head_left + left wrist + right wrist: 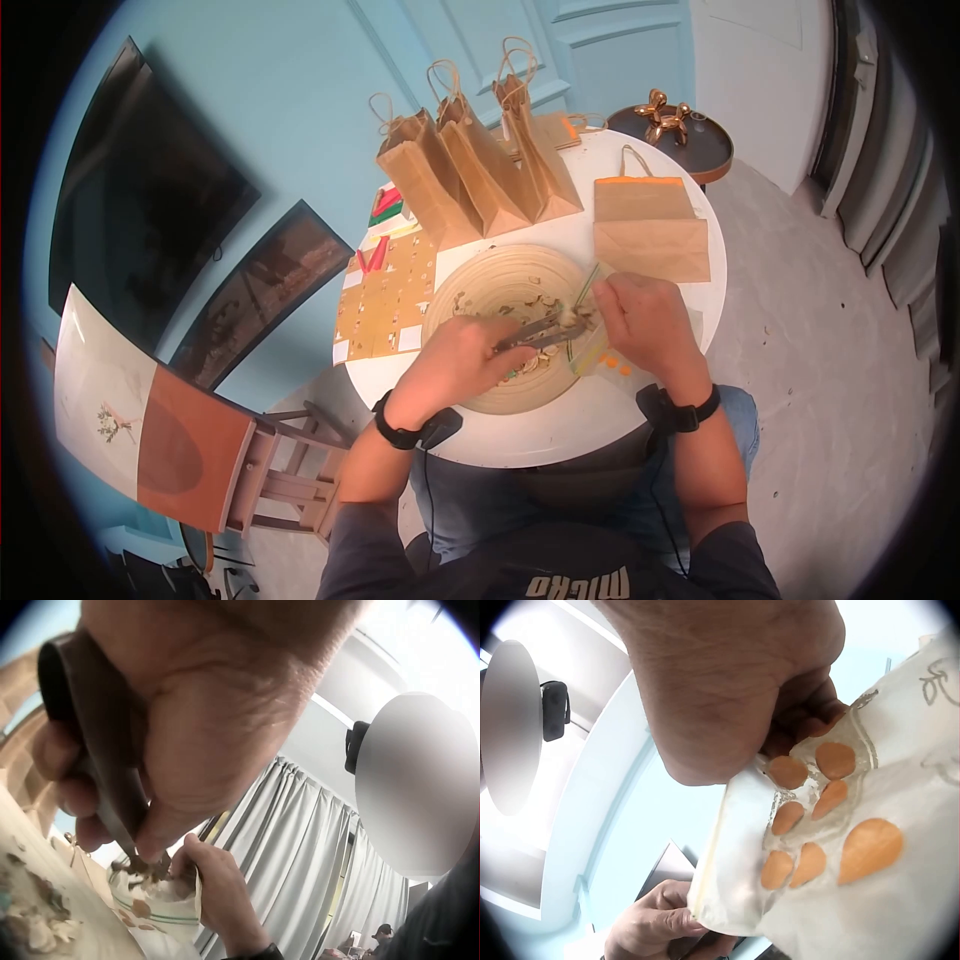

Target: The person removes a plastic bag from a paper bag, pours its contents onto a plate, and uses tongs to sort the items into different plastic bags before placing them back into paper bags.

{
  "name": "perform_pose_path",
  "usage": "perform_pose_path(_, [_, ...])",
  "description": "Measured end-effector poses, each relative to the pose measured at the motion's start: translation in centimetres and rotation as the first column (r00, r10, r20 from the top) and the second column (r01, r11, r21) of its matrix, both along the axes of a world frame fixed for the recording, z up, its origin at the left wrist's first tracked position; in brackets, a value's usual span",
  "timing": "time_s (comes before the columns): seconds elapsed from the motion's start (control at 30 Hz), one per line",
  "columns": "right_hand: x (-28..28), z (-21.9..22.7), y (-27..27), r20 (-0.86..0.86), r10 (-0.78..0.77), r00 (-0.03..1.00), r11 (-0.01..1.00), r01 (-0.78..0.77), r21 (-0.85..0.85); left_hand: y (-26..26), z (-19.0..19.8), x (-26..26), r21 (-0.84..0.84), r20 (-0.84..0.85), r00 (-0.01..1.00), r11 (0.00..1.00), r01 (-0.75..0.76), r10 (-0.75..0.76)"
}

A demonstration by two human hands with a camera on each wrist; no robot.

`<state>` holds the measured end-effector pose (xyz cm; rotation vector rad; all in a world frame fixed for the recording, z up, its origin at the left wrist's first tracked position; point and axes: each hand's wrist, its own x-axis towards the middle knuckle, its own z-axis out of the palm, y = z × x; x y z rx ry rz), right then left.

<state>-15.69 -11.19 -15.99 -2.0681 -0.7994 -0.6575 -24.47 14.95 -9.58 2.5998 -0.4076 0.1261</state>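
Note:
My left hand grips dark metal tongs whose tips reach to the right over a round wooden tray strewn with small pieces. My right hand pinches the top of a small clear bag printed with orange spots, held at the tray's right rim where the tong tips meet it. In the left wrist view the left hand curls round the tongs, and the right hand holds the bag beyond. From the right wrist, the right hand pinches the bag; the left hand shows below.
Three brown paper bags stand at the back of the round white table, and another lies flat at the right. A sheet of brown cards lies left of the tray. A black side table and a chair flank the table.

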Motion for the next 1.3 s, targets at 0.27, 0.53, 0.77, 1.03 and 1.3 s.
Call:
perform_pose_path(0.27, [0.1, 0.5, -1.5, -0.005, -0.044, 0.999, 0.999, 0.044, 0.019, 3.0, -1.4, 5.5, 0.086, -0.130, 0.975, 0.982, -0.170, 0.181])
perform_pose_path(0.53, [0.3, 0.5, -2.4, 0.011, -0.071, 0.997, 0.997, 0.070, 0.019, 4.3, -5.0, 8.2, 0.061, -0.271, 0.962, 0.998, -0.014, 0.030])
perform_pose_path(0.77, [0.1, 0.8, -2.3, -0.002, -0.067, 0.998, 0.997, 0.067, 0.044, 5.6, -1.9, 5.5, 0.207, -0.323, 0.944, 0.969, 0.131, -0.059])
perform_pose_path(1.03, [0.0, 0.8, -2.3, -0.014, -0.059, 0.998, 0.998, 0.060, 0.034, 4.4, -2.1, 3.6, 0.196, -0.296, 0.955, 0.976, 0.096, -0.034])
perform_pose_path(1.3, [0.1, 0.7, -2.1, -0.009, -0.052, 0.999, 0.999, 0.052, 0.016, 4.7, -3.3, 1.1, 0.309, -0.173, 0.982, 0.951, -0.025, 0.082])
